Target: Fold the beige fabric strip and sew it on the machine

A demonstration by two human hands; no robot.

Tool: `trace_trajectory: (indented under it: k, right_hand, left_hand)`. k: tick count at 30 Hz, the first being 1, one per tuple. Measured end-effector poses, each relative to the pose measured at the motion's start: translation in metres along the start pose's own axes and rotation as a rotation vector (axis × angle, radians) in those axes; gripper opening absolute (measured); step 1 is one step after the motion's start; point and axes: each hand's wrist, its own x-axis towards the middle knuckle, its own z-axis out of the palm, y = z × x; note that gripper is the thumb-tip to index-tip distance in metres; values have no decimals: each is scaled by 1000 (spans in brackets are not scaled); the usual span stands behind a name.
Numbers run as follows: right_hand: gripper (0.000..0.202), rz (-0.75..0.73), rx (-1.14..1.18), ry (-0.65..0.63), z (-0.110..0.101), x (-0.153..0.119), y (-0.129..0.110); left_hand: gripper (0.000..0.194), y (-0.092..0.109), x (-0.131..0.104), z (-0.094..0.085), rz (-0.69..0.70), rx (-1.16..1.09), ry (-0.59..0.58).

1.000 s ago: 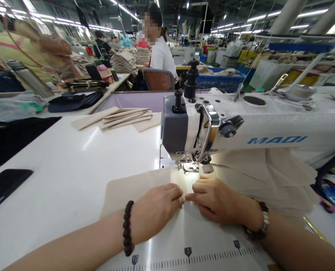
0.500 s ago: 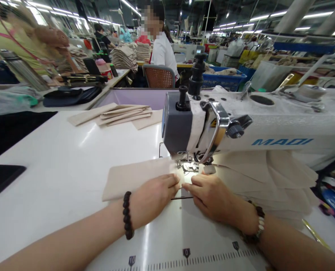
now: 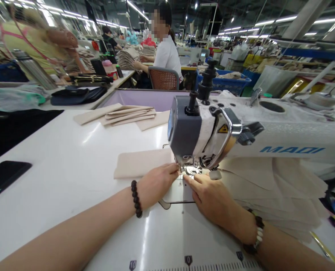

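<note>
In the head view, a folded beige fabric piece (image 3: 140,163) lies flat on the white table, its right end at the needle area of the sewing machine (image 3: 184,128). My left hand (image 3: 159,183) is closed on the near right corner of this fabric, with fingers pressed together beside the presser foot (image 3: 194,170). Just right of the needle, my right hand (image 3: 212,195) rests low over the metal needle plate (image 3: 178,194). Its index finger is stretched toward the foot and the fingers are apart. Nothing shows in that hand.
Folded beige pieces (image 3: 130,115) lie behind on the table (image 3: 79,180). More beige fabric (image 3: 269,180) spreads under the machine arm at right. A phone (image 3: 6,178) sits at left, and a yellow pen-like object (image 3: 325,248) at lower right. A co-worker (image 3: 167,52) sits beyond.
The fabric piece has moved away from me, uncovering more of the needle plate. My left hand has gone forward with it. My right hand has stayed close to the foot.
</note>
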Motion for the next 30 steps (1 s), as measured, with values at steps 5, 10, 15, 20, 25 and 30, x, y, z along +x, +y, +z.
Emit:
trace_trajectory:
  k: [5, 10, 15, 20, 25, 30]
  right_hand:
    - [37, 7, 3, -10, -1, 1, 0]
    - [37, 23, 11, -31, 0, 1, 0]
    - [38, 32, 31, -63, 1, 1, 0]
    - [44, 54, 2, -93, 5, 0, -2]
    - [51, 16, -49, -6, 26, -1, 7]
    - [57, -164, -195, 192, 56, 2, 31]
  left_hand:
    - [21, 4, 3, -7, -2, 193, -1]
    - [22, 5, 1, -6, 12, 217, -4]
    - [28, 2, -1, -3, -4, 331, -22]
    - [33, 0, -4, 3, -103, 521, -42]
    - [36, -9, -7, 7, -276, 549, 27]
    - [29, -12, -20, -24, -288, 491, 227]
